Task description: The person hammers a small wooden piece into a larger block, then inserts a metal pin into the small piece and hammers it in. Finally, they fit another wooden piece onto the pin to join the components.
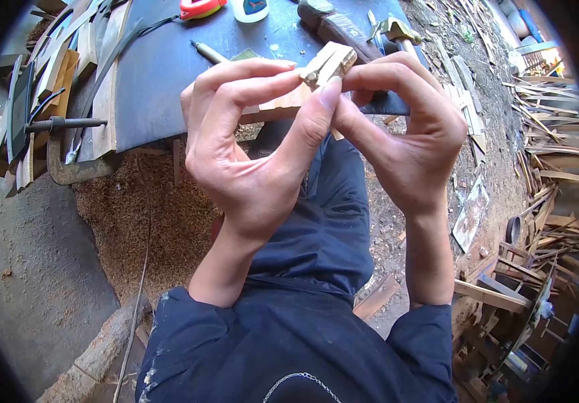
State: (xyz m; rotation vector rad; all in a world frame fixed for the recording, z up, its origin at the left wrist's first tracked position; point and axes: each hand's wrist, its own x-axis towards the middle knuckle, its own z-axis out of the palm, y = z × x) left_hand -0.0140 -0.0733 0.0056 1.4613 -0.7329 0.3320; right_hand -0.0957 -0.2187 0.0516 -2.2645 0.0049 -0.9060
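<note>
A small pale wooden block (329,64) with a groove along its top is raised above the near edge of the workbench (158,80). My left hand (252,127) pinches it from the left, the thumb pressed to its underside. From the right, my right hand (403,121) grips its other end between thumb and fingers. Part of the block is hidden behind the fingertips. Below it, a flat piece of light wood (282,102) shows between the hands at the bench edge.
On the bench are a pen-like tool (209,52), a white bottle (250,9), an orange-red object (201,7) and a dark wooden tool (336,30). A metal clamp (68,125) juts from the left corner. Wood scraps (558,154) pile up at right; sawdust (162,228) covers the floor.
</note>
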